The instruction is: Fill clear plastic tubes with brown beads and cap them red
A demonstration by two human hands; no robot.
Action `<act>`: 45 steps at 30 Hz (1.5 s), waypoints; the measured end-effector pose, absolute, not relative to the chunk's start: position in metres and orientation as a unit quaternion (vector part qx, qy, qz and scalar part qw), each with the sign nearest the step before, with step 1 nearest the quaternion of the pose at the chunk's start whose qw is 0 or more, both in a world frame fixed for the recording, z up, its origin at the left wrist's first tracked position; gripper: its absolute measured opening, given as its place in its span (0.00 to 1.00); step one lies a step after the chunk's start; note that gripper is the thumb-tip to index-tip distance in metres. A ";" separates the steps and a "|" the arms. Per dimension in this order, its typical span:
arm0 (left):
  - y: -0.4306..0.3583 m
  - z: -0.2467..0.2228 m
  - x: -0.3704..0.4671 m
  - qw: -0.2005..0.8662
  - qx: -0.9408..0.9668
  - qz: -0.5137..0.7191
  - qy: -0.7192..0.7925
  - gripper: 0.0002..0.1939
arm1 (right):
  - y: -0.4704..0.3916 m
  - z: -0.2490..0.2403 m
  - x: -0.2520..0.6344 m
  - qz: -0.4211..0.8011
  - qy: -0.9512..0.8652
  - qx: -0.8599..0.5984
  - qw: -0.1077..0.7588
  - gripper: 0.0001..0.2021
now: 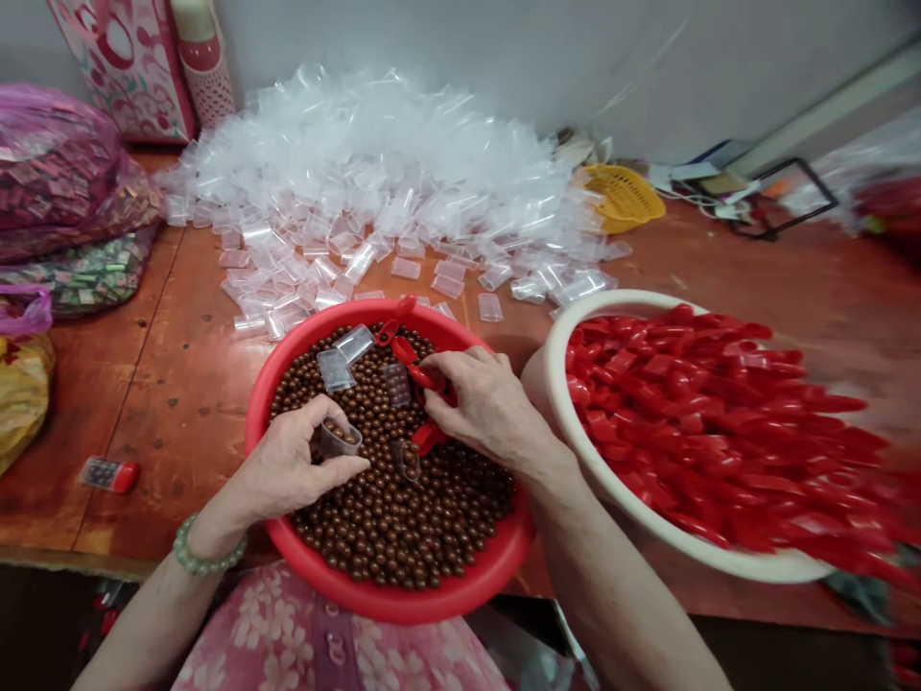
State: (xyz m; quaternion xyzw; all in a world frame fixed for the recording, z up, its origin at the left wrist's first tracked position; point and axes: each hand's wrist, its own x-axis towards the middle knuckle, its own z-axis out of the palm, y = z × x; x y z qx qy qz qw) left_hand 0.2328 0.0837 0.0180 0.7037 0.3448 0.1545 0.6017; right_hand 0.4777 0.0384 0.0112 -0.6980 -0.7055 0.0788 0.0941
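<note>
My left hand [292, 461] holds a clear plastic tube [341, 440] with some brown balls inside, between thumb and fingers. Below it is a red basin [403, 607] full of brown balls [403, 528]. My right hand [482, 408] is closed on a red cap [433, 376] over the basin's right part, with more red caps under its fingers. Several clear tubes lie on the balls, two of them [336, 369] near the back rim. Other red caps [387, 333] lie at the back of the basin.
Right of the basin, a white tub [557, 384] is heaped with red caps [691, 413]. A large pile of clear tubes [403, 163] lies behind. At the left are a filled tube with a red cap [107, 474] and filled bags [58, 173]. A yellow basket [625, 197] stands back right.
</note>
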 end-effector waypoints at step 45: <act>0.082 0.016 0.232 0.620 0.654 0.255 0.351 0.10 | 0.008 0.008 0.387 0.333 -0.478 -0.553 0.596 0.09</act>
